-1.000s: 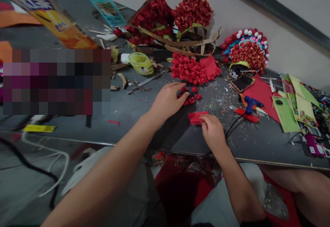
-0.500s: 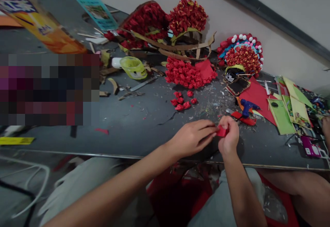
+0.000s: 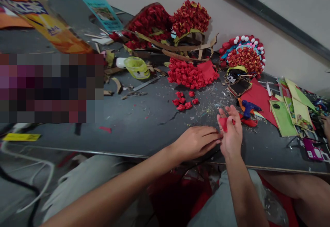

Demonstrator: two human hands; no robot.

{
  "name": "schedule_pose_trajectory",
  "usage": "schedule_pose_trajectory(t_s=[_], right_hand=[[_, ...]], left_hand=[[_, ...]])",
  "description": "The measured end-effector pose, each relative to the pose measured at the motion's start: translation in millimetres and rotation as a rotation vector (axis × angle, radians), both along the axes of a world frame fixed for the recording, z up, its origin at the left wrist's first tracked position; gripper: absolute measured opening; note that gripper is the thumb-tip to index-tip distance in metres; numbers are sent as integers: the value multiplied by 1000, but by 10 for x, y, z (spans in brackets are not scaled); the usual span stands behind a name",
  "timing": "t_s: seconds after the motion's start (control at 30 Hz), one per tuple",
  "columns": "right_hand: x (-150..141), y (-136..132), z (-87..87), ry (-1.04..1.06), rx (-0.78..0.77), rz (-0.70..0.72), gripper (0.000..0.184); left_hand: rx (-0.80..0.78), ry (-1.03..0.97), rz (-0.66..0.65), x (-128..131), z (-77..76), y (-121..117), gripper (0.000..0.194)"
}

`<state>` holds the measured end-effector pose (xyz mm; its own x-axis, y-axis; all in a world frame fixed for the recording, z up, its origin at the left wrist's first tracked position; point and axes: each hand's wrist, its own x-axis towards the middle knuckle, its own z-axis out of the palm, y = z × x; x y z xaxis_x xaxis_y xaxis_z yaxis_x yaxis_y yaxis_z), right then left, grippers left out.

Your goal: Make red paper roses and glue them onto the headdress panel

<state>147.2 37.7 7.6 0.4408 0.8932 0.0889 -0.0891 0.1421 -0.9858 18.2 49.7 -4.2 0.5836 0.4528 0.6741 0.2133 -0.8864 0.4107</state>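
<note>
Paper [image 3: 223, 124] in right grip [image 3: 231, 134], buds [image 3: 181, 107] before pile [image 3: 184, 73] on table [image 3: 144, 127], glue gun [image 3: 247, 108] right of buds, container [image 3: 137, 67] left of pile

red paper piece [image 3: 223, 123], red paper buds [image 3: 182, 100], yellow-flecked red flower cluster [image 3: 192, 15], blue glue gun [image 3: 248, 108], dark grey table [image 3: 144, 123]

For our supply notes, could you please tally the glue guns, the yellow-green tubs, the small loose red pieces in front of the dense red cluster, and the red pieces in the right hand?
Glue gun: 1
Yellow-green tub: 1
Small loose red pieces, as far as I can tell: 7
Red piece in the right hand: 1
Total: 10
</note>
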Motion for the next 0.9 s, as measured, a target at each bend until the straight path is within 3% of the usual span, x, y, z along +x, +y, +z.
schedule_pose_trajectory(t_s=[0.13,0.2,0.27,0.4,0.6,0.7,0.8,0.9], right_hand=[[18,3,36,251,-99,110,31],[33,-12,82,406,-109,124,44],[40,-30,123,514,-109,101,59],[9,-48,125,570,-90,-10,64],[-64,-4,27,426,-125,56,37],[-81,15,29,370,-174,92,41],[-94,16,45,405,-201,95,38],[-96,-7,46,502,-195,51,16]], left_hand=[[29,-24,-12,-14,31,2,24],[27,-25,-17,-23,47,4,24],[23,-19,-16,-26,54,5,25],[28,-4,-15,-18,47,2,28],[44,-48,-14,-16,25,5,26],[46,-66,-8,-27,30,15,24],[47,-66,-5,-35,41,23,25],[52,-65,1,-35,38,25,26]])
